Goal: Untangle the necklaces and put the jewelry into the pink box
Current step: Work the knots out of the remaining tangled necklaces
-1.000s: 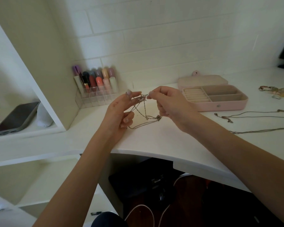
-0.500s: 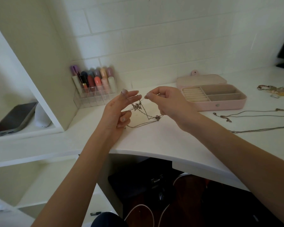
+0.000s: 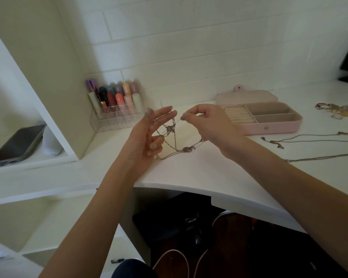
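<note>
Thin tangled necklaces [image 3: 170,137] hang between my two hands above the white desk [image 3: 199,169], with a butterfly pendant [image 3: 170,129] high up and a small oval pendant [image 3: 187,149] lower down. My left hand [image 3: 147,137] pinches a chain at its stretched fingertips, and its lower fingers curl round more strands. My right hand [image 3: 209,127] pinches a chain between thumb and forefinger. The pink box [image 3: 269,128] stands open to the right of my right hand, its compartments bare. Two more necklaces [image 3: 309,137] [image 3: 321,157] lie straightened out on the desk at the right.
A clear organiser with several lipsticks [image 3: 117,109] stands against the wall behind my left hand. A phone [image 3: 16,143] and a white rounded object [image 3: 50,144] sit on the left shelf. A colourful piece of jewelry [image 3: 338,110] lies far right. The desk's curved front edge is near my forearms.
My hands have drawn a little apart and the chains are stretched wider. The butterfly pendant has dropped lower from the fingertips. My left fingers have straightened.
</note>
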The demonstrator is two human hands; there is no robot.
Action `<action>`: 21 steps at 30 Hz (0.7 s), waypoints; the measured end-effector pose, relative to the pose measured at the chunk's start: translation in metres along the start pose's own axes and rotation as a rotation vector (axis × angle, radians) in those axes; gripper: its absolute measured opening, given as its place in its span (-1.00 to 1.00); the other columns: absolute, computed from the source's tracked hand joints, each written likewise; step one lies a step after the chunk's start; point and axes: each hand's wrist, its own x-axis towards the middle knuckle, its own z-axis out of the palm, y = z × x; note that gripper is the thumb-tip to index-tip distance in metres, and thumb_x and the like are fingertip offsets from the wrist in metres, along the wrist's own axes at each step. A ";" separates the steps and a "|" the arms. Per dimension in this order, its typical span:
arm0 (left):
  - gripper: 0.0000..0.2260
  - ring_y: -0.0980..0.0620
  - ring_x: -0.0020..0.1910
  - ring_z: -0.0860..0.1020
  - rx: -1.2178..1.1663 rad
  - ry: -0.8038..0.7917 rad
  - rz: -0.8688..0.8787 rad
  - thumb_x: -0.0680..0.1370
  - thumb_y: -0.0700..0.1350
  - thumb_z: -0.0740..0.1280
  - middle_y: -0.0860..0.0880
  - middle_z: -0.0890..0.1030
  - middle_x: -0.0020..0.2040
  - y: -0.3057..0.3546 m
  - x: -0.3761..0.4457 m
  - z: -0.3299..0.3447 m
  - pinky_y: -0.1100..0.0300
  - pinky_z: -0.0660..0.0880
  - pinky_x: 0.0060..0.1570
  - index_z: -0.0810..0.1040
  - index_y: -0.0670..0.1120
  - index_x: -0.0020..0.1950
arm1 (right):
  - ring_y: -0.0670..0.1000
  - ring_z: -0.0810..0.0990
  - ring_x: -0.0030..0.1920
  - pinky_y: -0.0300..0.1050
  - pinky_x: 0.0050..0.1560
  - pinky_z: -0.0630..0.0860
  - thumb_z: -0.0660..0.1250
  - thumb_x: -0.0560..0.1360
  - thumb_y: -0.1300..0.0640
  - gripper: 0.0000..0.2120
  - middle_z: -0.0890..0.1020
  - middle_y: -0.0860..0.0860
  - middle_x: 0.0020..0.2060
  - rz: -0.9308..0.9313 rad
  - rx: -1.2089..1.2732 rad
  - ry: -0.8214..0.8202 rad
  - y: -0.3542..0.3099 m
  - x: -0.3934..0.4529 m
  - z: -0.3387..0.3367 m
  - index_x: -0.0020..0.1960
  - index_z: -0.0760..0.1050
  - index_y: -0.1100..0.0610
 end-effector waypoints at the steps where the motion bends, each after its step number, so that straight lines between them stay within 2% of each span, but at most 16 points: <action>1: -0.51 0.21 -0.60 0.23 0.025 -0.002 0.010 0.39 0.27 0.14 0.10 0.62 0.18 -0.001 0.000 0.000 0.40 0.08 -0.63 0.54 0.02 0.16 | -0.11 0.28 -0.53 -0.18 -0.37 0.28 0.37 0.50 0.09 -0.86 0.38 -0.19 -0.68 -0.001 0.012 0.001 -0.001 0.000 0.000 -0.23 0.57 0.02; 5: -0.50 0.21 -0.57 0.26 0.058 -0.032 0.018 0.44 0.33 0.17 0.12 0.59 0.23 -0.002 0.000 -0.001 0.40 0.14 -0.63 0.54 0.05 0.19 | -0.04 0.26 -0.51 -0.18 -0.43 0.23 0.38 0.50 0.08 -0.85 0.34 -0.16 -0.64 -0.003 0.056 -0.015 -0.002 0.001 -0.001 -0.26 0.57 0.00; 8: -0.36 0.21 -0.59 0.26 0.004 -0.138 0.015 0.28 0.40 0.35 0.09 0.56 0.29 -0.002 -0.001 -0.003 0.42 0.17 -0.64 0.54 0.06 0.23 | -0.04 0.24 -0.49 -0.16 -0.38 0.22 0.37 0.50 0.08 -0.87 0.33 -0.08 -0.57 -0.042 0.028 -0.008 0.002 0.003 -0.002 -0.22 0.58 0.05; 11: -0.23 0.22 -0.61 0.26 -0.058 -0.249 0.019 0.20 0.41 0.40 0.07 0.52 0.34 -0.002 -0.001 -0.007 0.44 0.18 -0.65 0.49 0.04 0.31 | -0.12 0.22 -0.57 -0.28 -0.47 0.19 0.37 0.50 0.08 -0.87 0.29 -0.13 -0.63 -0.091 -0.083 0.003 0.007 0.004 -0.001 -0.14 0.59 0.14; 15: -0.20 0.23 -0.63 0.29 -0.102 -0.329 0.005 0.21 0.39 0.41 0.04 0.50 0.36 -0.001 0.000 -0.009 0.45 0.21 -0.67 0.45 0.03 0.35 | -0.13 0.28 -0.59 -0.37 -0.52 0.18 0.38 0.49 0.05 -0.88 0.29 -0.11 -0.63 -0.143 -0.217 -0.018 0.009 0.003 0.002 -0.14 0.60 0.10; 18: -0.16 0.23 -0.63 0.29 -0.065 -0.350 -0.016 0.19 0.38 0.44 0.01 0.49 0.36 -0.003 0.000 -0.008 0.44 0.23 -0.67 0.43 0.01 0.37 | -0.14 0.26 -0.58 -0.38 -0.50 0.17 0.40 0.48 0.11 -0.94 0.30 -0.11 -0.59 -0.136 -0.174 -0.041 0.008 0.003 0.002 -0.14 0.61 0.08; 21: -0.18 0.24 -0.64 0.30 -0.066 -0.382 -0.026 0.19 0.37 0.46 0.01 0.49 0.37 -0.004 0.000 -0.007 0.44 0.23 -0.68 0.44 0.00 0.35 | -0.15 0.23 -0.53 -0.34 -0.47 0.18 0.40 0.47 0.18 -0.89 0.30 -0.10 -0.57 -0.129 -0.099 -0.070 0.008 0.002 0.001 -0.22 0.56 0.05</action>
